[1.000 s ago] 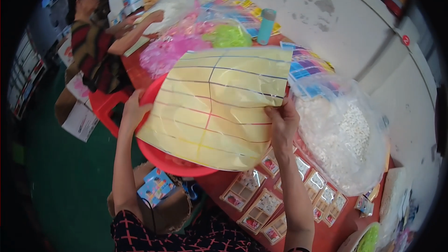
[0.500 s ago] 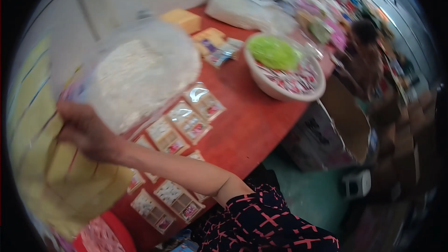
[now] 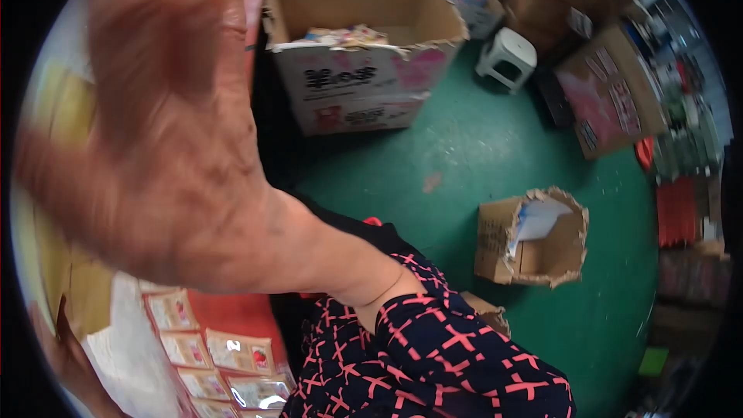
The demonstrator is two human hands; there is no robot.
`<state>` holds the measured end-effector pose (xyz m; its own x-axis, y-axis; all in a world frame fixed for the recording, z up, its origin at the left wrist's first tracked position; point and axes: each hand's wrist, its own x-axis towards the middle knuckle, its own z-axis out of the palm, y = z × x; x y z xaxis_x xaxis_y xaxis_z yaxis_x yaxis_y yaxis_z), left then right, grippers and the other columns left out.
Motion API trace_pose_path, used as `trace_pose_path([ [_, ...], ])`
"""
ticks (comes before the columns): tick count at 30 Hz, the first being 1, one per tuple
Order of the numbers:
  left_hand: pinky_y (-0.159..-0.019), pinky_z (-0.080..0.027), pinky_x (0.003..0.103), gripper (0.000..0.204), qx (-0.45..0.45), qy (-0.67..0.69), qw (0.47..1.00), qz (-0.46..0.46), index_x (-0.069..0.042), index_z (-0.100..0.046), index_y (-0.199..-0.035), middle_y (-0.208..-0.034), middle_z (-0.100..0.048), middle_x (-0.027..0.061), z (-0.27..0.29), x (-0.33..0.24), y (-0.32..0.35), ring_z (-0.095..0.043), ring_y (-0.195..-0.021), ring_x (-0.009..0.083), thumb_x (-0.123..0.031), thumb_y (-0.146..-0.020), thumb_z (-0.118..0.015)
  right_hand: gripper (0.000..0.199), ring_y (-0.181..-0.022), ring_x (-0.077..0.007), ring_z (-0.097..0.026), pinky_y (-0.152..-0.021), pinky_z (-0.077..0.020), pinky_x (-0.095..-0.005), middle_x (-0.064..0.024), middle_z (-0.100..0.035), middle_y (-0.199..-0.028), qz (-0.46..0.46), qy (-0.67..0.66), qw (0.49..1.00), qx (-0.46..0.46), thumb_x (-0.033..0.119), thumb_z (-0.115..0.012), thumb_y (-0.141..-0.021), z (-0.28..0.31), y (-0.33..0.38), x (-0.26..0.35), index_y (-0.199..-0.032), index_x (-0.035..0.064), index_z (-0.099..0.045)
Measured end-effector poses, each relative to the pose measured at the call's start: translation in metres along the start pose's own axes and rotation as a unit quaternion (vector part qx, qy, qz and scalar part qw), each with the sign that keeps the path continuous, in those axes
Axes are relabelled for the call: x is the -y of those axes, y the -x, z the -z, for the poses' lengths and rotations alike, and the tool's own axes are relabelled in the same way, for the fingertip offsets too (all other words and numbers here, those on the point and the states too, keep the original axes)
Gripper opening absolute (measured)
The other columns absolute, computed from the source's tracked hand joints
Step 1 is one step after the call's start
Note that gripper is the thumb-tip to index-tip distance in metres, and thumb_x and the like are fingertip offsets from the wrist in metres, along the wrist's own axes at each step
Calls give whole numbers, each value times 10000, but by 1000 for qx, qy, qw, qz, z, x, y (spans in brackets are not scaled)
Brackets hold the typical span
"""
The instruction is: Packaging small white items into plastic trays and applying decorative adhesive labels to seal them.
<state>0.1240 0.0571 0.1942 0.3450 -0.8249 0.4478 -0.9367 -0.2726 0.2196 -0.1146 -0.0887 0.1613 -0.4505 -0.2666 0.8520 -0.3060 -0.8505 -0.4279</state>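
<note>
Head view: your right hand (image 3: 155,131) blurred, fingers spread, grasping nothing; yellow sheet (image 3: 58,209) behind it. Sachets (image 3: 224,352) unsorted on bench (image 3: 232,313); left hand unseen.

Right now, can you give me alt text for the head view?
A blurred hand and forearm fill the left half, close to the camera. Beyond lie a green floor, an open cardboard box, a torn smaller box and a white stool; small clear packets sit lower left.
</note>
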Motion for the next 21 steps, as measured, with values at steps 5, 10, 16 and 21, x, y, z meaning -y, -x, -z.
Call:
trace_pose_path([
  [5, -918, -395, 399, 233, -30, -125, 845, -520, -9, -604, -936, -846, -606, 89, -64, -191, -36, -598, -824, 249, -55, -708, -601, 98, -626, -170, -576, -634, -514, -327, -35, -529, -663, 172, 188, 917, 307, 170, -582, -619, 103, -9, -65, -653, 91, -536],
  [10, -1029, -295, 421, 565, -110, -87, 799, -585, -137, -463, -1265, -1390, -341, 76, -136, -308, -26, -322, -1281, 256, -124, -737, -663, 53, -579, -220, -547, -509, -447, -308, -89, -576, -683, -84, 437, 883, 146, 41, -549, -826, 341, 14, -200, -862, 10, -574],
  [16, -979, -306, 459, 380, 200, -23, 773, -601, -49, -546, -1068, -1283, -444, 142, -195, -333, -1, -441, -1178, 296, -12, -698, -623, 227, -841, -430, -545, -720, -431, -448, -276, -563, -924, -61, 798, 553, -232, 76, -526, -838, 673, 37, -118, -1011, -63, -480],
  [21, -936, -354, 395, 464, 441, -99, 754, -477, -35, -534, -1099, -1226, -490, 140, -239, -305, 4, -474, -1101, 314, -4, -658, -674, 213, -841, -437, -557, -705, -423, -506, -266, -569, -895, -248, 819, 386, -346, 57, -512, -799, 779, 80, -92, -980, -33, -447],
])
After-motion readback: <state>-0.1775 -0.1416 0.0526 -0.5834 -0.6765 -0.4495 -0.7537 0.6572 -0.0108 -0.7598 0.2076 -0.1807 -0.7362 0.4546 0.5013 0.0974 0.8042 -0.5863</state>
